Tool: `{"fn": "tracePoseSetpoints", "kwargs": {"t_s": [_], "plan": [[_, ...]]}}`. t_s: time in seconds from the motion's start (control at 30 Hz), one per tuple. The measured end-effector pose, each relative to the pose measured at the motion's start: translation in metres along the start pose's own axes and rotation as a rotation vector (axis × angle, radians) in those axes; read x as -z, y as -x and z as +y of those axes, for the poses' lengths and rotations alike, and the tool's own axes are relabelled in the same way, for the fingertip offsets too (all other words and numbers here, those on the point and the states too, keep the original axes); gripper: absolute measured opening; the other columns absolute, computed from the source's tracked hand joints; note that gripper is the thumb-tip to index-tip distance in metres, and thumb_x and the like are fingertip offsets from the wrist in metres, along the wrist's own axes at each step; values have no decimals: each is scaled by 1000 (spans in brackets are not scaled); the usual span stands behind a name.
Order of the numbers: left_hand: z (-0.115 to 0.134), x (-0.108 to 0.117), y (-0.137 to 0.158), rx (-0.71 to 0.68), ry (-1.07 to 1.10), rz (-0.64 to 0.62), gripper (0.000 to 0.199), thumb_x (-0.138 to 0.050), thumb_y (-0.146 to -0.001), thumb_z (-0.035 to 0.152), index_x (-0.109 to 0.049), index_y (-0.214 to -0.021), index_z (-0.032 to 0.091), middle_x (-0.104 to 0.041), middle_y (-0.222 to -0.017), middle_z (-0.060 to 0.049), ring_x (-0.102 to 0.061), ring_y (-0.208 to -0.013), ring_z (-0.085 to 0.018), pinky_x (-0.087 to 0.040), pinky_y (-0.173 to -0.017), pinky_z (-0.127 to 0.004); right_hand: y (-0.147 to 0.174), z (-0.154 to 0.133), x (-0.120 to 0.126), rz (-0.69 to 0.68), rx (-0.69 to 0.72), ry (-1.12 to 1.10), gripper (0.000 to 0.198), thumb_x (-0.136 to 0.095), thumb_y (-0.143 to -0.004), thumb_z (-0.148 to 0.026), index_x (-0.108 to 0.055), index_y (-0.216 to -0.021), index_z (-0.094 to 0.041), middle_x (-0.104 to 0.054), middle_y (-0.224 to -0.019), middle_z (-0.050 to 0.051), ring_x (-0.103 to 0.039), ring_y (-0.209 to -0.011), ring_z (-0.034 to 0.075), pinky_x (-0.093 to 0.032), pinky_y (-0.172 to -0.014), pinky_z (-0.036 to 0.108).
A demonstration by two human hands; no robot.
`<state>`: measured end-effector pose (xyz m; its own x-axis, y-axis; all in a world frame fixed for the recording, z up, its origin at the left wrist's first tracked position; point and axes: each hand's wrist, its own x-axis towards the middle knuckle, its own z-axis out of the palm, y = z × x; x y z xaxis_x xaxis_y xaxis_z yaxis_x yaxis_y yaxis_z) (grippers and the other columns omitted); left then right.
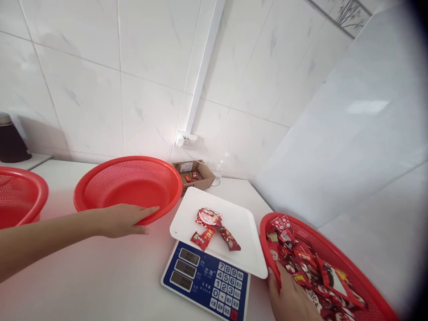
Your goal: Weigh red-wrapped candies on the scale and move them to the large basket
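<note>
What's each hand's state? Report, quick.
Left hand: closed, holding the near rim of the middle red basket.
Right hand: closed, holding the rim of the rightmost red basket.

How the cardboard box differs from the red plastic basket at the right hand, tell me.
The cardboard box is brown with straight sides; the red plastic basket has a curved rim. The box shows only a few packets, while the basket holds a large heap. The right hand grips the basket; no hand touches the box. Both contain red-wrapped packets.
</note>
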<state>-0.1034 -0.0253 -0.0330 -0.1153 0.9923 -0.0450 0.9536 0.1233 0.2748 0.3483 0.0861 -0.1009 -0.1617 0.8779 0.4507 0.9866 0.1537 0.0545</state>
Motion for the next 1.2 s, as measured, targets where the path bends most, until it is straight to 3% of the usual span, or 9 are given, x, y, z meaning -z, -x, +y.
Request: {"fn": "tracePoseSetpoints", "kwargs": {"t_s": [0.07,0.13,0.3,0.4,0.63,0.8,0.93,1.07,1.2], "plan": [[21,3,-13,-131,18,-35,66,-45,-88,61,-36,-147,33,-53,-144,-9,-53,-125,-33,-45,-98,-45,0,-6,5,4,-31,13,48,-35,-94,-38,-70,-114,-12,-76,-88,14,-71,-72,26,-54,-64,34],[49,1,-28,-274,36,-51,69,-41,-90,61,-26,-151,32,-31,-157,-8,-31,-142,-31,-32,-110,-47,-1,-10,7,-7,-58,14,48,-33,-95,-38,-69,-115,-13,-76,-92,14,-71,-75,25,-53,-64,34],[115,-26,-68,-569,29,-115,88,-53,-81,68,-19,-152,29,-17,-161,-12,-12,-147,-34,-20,-115,-53,0,-12,9,-66,-79,4,49,-31,-96,-37,-67,-118,-12,-75,-98,13,-71,-79,25,-54,-67,34],[136,-43,-93,-661,-7,-115,89,-56,-77,71,-30,-149,27,-25,-159,-16,-19,-145,-37,-24,-112,-55,2,-11,8,-54,-53,15,48,-31,-96,-35,-66,-119,-13,-75,-98,13,-70,-84,25,-53,-71,34],[157,-54,-133,-712,-133,-12,42,-57,-89,48,-59,-120,20,-60,-125,-11,-58,-110,-27,-46,-93,-50,3,-9,5,-26,-2,48,45,-32,-97,-32,-65,-120,-11,-74,-99,14,-70,-87,22,-51,-75,30],[158,-53,-145,-661,-165,19,28,-58,-92,34,-60,-115,18,-62,-117,-8,-63,-98,-21,-54,-84,-42,3,-10,5,-31,-26,56,45,-33,-97,-33,-66,-119,-13,-75,-97,12,-70,-85,22,-52,-72,30],[144,-34,-146,-557,-125,90,28,-58,-92,33,-60,-115,18,-63,-117,-8,-63,-98,-20,-55,-83,-42,3,-10,5,-38,-20,53,45,-33,-97,-32,-65,-121,-12,-74,-100,13,-70,-87,23,-53,-75,31],[116,0,-136,-443,-50,196,29,-58,-92,33,-59,-116,17,-62,-117,-8,-63,-97,-20,-55,-82,-41,2,-10,7,-47,-15,56,45,-32,-97,-32,-65,-121,-12,-74,-99,14,-70,-87,23,-53,-75,33],[69,29,-114,-323,-12,278,24,-57,-92,33,-62,-111,17,-63,-115,-7,-63,-96,-20,-54,-82,-40,2,-11,6,-39,-14,50,46,-32,-97,-32,-66,-121,-11,-75,-97,14,-70,-86,24,-54,-74,33]]}}
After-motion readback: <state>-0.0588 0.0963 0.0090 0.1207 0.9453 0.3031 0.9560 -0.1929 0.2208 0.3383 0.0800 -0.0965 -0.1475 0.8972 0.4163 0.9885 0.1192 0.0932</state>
